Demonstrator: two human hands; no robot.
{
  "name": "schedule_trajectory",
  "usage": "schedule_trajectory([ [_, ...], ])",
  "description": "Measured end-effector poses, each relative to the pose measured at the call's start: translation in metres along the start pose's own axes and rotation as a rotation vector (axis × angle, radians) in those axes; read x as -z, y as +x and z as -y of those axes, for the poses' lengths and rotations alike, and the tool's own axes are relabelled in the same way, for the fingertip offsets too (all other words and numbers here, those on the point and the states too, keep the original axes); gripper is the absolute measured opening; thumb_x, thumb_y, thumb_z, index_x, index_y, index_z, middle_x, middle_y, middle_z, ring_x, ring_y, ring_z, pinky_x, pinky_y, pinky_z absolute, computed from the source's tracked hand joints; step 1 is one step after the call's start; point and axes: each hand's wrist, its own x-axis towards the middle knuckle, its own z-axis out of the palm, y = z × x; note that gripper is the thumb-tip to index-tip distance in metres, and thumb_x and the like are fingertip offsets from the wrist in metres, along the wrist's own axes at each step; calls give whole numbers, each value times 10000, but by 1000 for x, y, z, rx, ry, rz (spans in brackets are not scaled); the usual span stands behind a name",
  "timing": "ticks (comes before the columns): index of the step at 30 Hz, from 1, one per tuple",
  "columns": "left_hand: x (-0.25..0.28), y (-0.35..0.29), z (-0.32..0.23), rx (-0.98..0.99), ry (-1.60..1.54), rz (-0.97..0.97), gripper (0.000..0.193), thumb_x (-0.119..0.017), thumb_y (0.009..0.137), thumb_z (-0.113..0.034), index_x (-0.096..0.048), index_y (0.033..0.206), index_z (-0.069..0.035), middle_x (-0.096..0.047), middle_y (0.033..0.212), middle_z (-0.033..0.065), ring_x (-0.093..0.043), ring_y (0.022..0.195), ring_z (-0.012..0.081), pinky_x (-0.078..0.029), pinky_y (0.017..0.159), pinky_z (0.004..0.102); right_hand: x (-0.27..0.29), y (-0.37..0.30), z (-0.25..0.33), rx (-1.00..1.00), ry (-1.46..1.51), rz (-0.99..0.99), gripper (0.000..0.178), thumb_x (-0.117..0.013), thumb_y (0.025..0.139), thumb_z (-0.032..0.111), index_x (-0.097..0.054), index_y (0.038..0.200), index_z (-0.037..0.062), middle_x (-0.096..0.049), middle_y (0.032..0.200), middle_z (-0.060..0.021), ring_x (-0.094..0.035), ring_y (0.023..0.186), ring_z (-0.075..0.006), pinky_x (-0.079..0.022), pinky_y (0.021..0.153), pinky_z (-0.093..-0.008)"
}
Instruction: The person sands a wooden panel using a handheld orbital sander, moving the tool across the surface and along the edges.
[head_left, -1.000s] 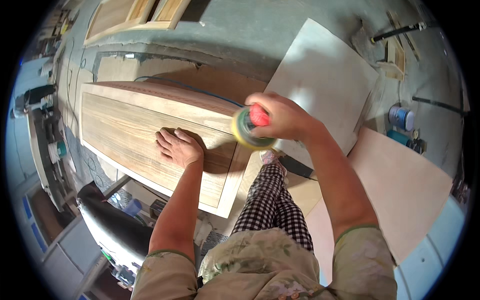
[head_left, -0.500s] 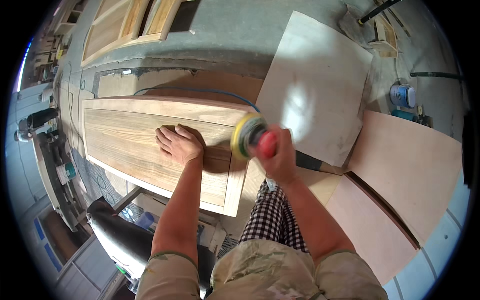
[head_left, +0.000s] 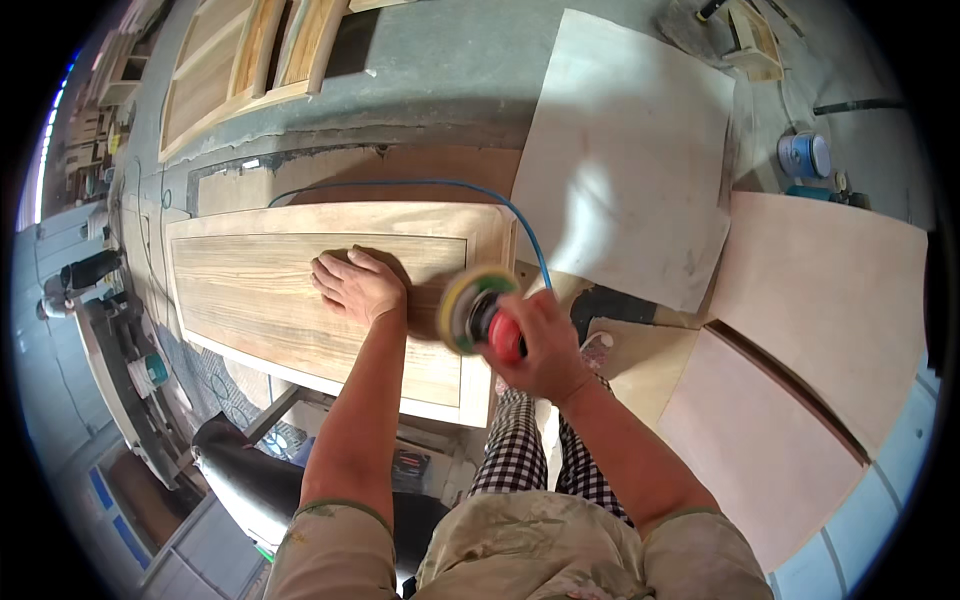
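Observation:
A framed wooden panel (head_left: pixel 250 270), like a cabinet door, lies in front of me. My left hand (head_left: pixel 362 288) rests flat on its middle, fingers spread and holding nothing. Wrapped round the red grip of an orbital sander (head_left: pixel 476 308) are the fingers of my right hand (head_left: pixel 540 345). The sander is tilted, its yellow-edged round pad turned toward the left, over the panel's right end. Motion blurs it, so I cannot tell whether an edge touches the wood. A blue hose (head_left: pixel 440 183) curves along the panel's far side and drops behind my right hand.
Thin pale sheets (head_left: pixel 630 150) lie on the floor to the right, with pinkish boards (head_left: pixel 810 300) nearer. A paint can (head_left: pixel 803 155) stands at the far right. Wooden frames (head_left: pixel 230 70) lie at the far left. A black-and-silver rounded object (head_left: pixel 245 470) is by my left arm.
My right hand has brought the sander a little left and nearer to me, over the panel's right end. The left hand stays in place. More of the blue hose shows.

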Motion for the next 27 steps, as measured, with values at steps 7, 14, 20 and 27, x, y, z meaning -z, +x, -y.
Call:
schedule_trajectory([
  [7, -4, 2, -3, -51, -8, -40, 510, -385, 938, -408, -393, 1330, -82, -358, 1439, 98, -269, 1357, 271, -219, 1076, 455, -17, -37, -27, -179, -109, -133, 539, -807, 676, 199, -522, 1112, 65, -534, 975, -166, -555, 870, -335, -482, 760, -414],
  [14, 6, 3, -9, -108, -49, 68, 553, -371, 941, -411, -364, 1350, -39, -315, 1461, 104, -223, 1371, 291, -185, 1088, 459, -14, -65, -11, -236, 0, -195, 532, -800, 666, 153, -493, 1088, 50, -533, 960, -160, -554, 851, -330, -466, 758, -393],
  [20, 9, 2, -11, -158, -90, 87, 525, -368, 952, -385, -373, 1348, -41, -316, 1463, 102, -242, 1365, 280, -187, 1095, 449, -23, -110, 3, -106, 30, -137, 543, -809, 650, 194, -515, 1084, 51, -546, 942, -148, -553, 854, -323, -472, 716, -389],
  [27, 13, 10, 42, -752, -219, 133, 567, -372, 961, -430, -373, 1393, -62, -313, 1477, 155, -243, 1382, 342, -171, 1116, 459, -26, -117, 34, -29, -178, 43, 531, -772, 672, 211, -520, 1132, 131, -516, 945, -130, -613, 760, -318, -518, 579, -411],
])
